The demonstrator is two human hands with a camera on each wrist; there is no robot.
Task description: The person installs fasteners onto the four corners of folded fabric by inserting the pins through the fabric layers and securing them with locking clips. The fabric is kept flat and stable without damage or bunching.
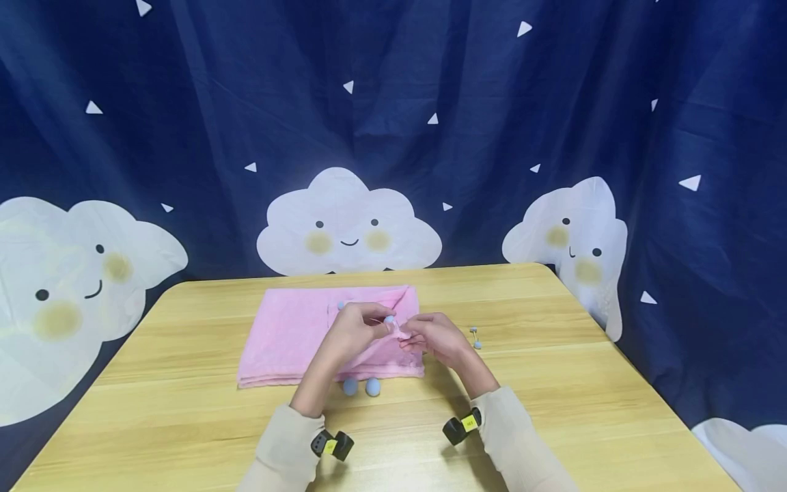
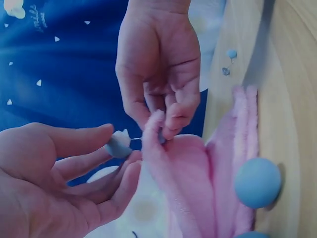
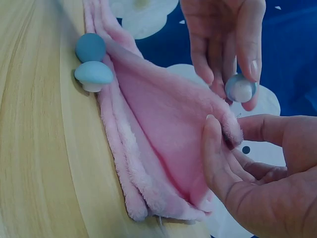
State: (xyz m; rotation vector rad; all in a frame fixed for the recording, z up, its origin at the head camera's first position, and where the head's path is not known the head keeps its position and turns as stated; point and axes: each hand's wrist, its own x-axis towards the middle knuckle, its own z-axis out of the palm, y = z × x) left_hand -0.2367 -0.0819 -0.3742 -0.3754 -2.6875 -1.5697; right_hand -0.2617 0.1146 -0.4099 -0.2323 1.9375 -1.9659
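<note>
Ahead of me, a folded pink plush blanket [image 1: 289,335] lies with its right corner lifted. My right hand [image 1: 438,335] pinches this corner [image 3: 230,126] between thumb and fingers. My left hand [image 1: 353,331] is just left of it, with thumb and fingertips pinching a blue mushroom-shaped fastener [image 2: 119,145] with a white stem. A thin metal pin [image 2: 136,139] runs from the stem to the blanket's edge. Behind the edge, at the right fingertips, a bluish piece [image 2: 161,136] shows partly; the rest is hidden by cloth and fingers.
Two blue mushroom-shaped caps [image 1: 372,387] sit at the blanket's near edge. To the right on the wooden table [image 1: 553,410] lies a small pair of blue pieces [image 1: 477,344]. Another blue piece [image 1: 341,305] is on the blanket, beyond the left hand. A dark blue curtain [image 1: 393,137] hangs behind.
</note>
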